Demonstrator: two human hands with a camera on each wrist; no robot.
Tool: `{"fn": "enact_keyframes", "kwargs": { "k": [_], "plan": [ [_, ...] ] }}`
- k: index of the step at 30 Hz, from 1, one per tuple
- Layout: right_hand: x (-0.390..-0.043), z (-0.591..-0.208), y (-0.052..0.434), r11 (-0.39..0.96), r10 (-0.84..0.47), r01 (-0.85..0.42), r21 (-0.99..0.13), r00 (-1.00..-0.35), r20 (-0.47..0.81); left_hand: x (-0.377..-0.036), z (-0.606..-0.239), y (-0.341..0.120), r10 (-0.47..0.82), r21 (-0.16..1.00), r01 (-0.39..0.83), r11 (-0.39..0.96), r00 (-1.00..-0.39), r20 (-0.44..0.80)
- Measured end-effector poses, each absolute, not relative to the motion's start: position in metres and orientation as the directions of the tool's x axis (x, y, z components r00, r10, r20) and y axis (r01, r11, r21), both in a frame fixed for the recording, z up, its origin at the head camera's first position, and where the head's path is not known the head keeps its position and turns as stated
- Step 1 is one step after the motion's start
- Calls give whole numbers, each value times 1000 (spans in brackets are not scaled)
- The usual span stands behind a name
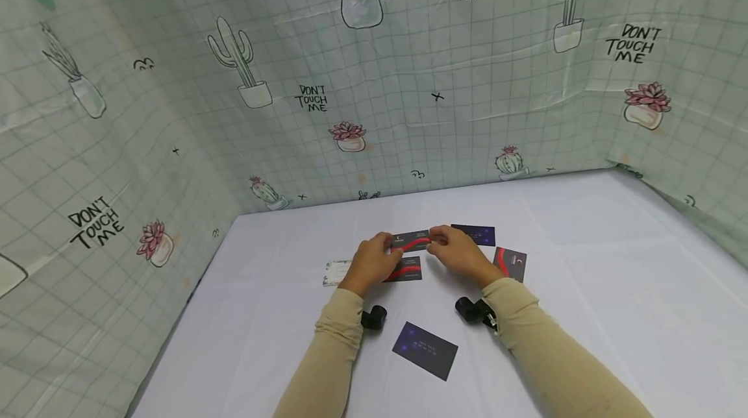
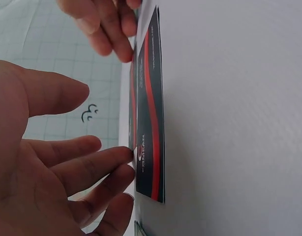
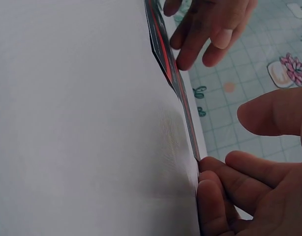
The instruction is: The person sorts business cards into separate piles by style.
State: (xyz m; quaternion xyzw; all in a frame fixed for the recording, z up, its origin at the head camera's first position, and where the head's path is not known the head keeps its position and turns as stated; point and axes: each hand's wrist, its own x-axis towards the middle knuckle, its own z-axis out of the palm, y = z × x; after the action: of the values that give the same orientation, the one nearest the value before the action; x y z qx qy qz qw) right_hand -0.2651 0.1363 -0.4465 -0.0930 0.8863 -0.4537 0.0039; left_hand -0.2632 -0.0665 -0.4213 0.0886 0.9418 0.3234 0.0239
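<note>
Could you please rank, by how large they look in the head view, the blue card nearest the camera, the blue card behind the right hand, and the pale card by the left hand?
1. Nearest blue card, though closeness helps.
2. Far blue card, partly hidden by the right hand.
3. Pale card, partly hidden by the left hand.

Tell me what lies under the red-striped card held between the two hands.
The held card is lifted by the left hand and right hand. Below it lie the white table cover and a second red-striped card, partly covered by the left hand.
</note>
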Motion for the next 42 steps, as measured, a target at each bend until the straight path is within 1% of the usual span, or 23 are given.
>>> {"fn": "enact_keyframes", "kwargs": {
  "k": [6, 11, 16, 19, 25, 27, 32, 37, 42],
  "plan": [
    [-265, -445, 135, 530, -147, -143, -836, -986, 76, -267, -421, -70, 207, 683, 146, 716, -978, -8],
    [-265, -444, 136, 469, -100, -104, -877, -993, 64, -268, -419, -72, 234, 653, 169, 738, -972, -13],
    [-263, -444, 137, 299, -68, -69, -952, -996, 51, -267, -417, -71, 283, 621, 217, 753, -959, -8],
    [-263, -445, 136, 240, -63, -64, -969, -997, 50, -266, -417, -71, 290, 613, 222, 759, -957, -12],
    [-261, -447, 133, 295, -28, -74, -953, -997, 69, -265, -418, -72, 324, 564, 271, 780, -946, 7],
    [-260, -445, 133, 281, -24, -71, -957, -997, 67, -266, -419, -72, 336, 550, 290, 783, -942, 18],
    [-260, -444, 131, 241, -30, -59, -969, -998, 54, -265, -422, -72, 329, 534, 291, 794, -944, 25],
    [-260, -445, 130, 234, -60, -42, -971, -998, 29, -263, -422, -72, 332, 521, 298, 800, -943, 29],
    [-260, -448, 128, 194, -68, -24, -981, -998, 11, -263, -424, -73, 339, 537, 313, 784, -939, 53]
  ]
}}
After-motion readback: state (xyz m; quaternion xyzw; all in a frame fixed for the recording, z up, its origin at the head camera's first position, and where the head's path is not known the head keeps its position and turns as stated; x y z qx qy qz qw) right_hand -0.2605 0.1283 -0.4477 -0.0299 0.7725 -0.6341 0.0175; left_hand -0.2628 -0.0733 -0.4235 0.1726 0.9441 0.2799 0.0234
